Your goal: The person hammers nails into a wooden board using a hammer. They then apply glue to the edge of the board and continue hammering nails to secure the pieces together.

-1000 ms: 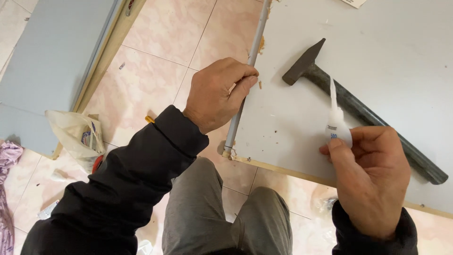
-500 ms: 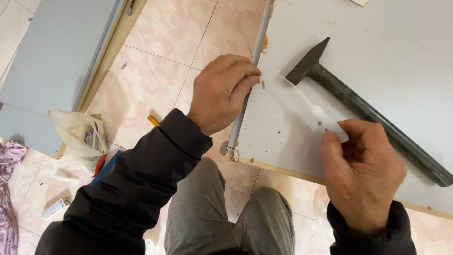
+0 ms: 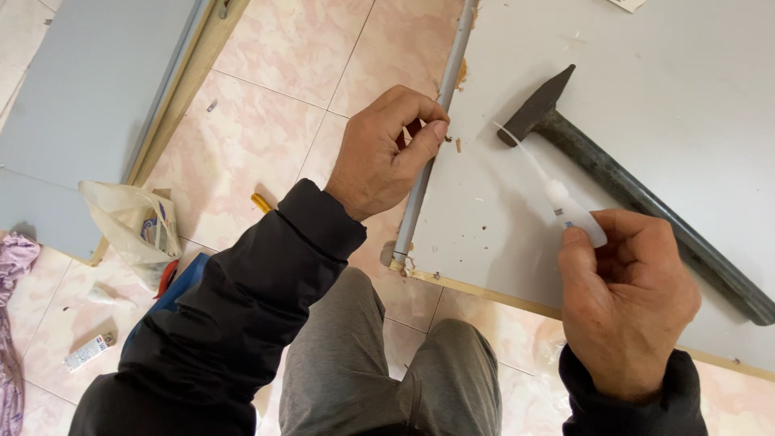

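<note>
Small white plastic glue tube (image 3: 569, 211) with long thin nozzle, pinched in closed fingers of right hand (image 3: 626, 303), nozzle tip pointing toward dark steel hammer (image 3: 638, 194) head. Tube lies over pale grey board (image 3: 646, 73), just beside hammer. Left hand (image 3: 387, 153), well apart, curled shut around grey edge strip (image 3: 428, 153) at board's left edge.
</note>
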